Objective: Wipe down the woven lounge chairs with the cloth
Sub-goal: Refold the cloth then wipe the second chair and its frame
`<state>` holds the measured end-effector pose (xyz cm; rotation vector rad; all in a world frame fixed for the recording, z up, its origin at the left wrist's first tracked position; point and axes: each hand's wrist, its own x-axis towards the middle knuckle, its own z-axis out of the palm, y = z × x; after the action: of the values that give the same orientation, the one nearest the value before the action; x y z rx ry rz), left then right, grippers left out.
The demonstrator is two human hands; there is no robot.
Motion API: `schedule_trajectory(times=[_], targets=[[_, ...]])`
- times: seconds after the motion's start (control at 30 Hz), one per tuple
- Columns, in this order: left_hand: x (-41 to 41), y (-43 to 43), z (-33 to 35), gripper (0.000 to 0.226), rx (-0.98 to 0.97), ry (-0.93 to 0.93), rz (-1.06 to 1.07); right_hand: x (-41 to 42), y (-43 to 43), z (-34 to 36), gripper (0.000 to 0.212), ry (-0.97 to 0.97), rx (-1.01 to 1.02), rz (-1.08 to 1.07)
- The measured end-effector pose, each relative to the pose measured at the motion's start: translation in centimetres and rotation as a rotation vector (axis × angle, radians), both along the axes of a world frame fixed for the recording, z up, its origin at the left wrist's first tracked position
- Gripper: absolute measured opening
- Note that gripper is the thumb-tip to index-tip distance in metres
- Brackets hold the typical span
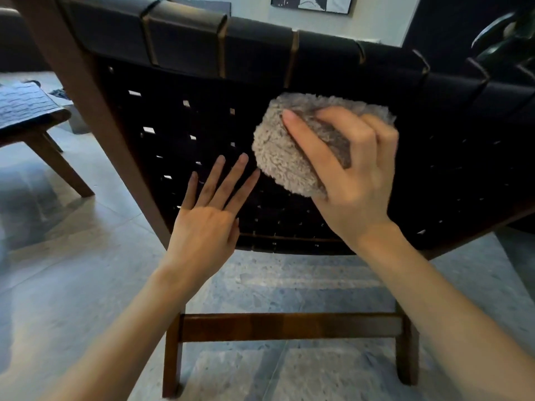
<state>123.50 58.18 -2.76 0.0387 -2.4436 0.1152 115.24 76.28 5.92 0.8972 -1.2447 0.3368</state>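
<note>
Reference landmark: the lounge chair (434, 157), viewed from behind its backrest.

Nearest, low on the chair: a smooth brown wooden stretcher (289, 327) joins the two rear legs above a speckled, stone-look floor (86, 285).

Above the stretcher: the left hand (202, 227) is flat, with fingers straight and spread, and holds nothing. Its fingertips are at the woven panel (173, 125); contact looks likely but is not certain. The right hand (353, 180), nearer the chair's centre, curls its fingers over the cloth (283, 157) and presses it against the panel just below the top edge.

Materials: the cloth is beige with a thick curly pile, bunched into a rounded pad. The panel is flat, matte black straps in a basket weave, with small square gaps that pass light. The strap ends wrap over the top. The side rail (86, 96) is dark-stained wood.

Progress (judgement): wiping of the backrest's rear face is under way. No visible trace separates wiped areas from unwiped ones. Beyond the chair's left side, a second woven seat (26, 105) presumably remains to be wiped.

Farthest, behind the chair: a framed picture (312, 2).
</note>
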Motion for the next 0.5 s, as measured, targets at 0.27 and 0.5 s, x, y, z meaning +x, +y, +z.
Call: schedule_trajectory(times=[0.27, 0.5], targets=[[0.2, 0.0, 0.2, 0.087, 0.006, 0.007, 0.019, -1.5, -3.5, -0.5, 0.041, -0.105, -0.105, -0.065], [0.7, -0.5, -0.2, 0.085, 0.047, -0.008, 0.040, -3.5, -3.8, -5.2, 0.050, -0.208, 0.072, -0.020]])
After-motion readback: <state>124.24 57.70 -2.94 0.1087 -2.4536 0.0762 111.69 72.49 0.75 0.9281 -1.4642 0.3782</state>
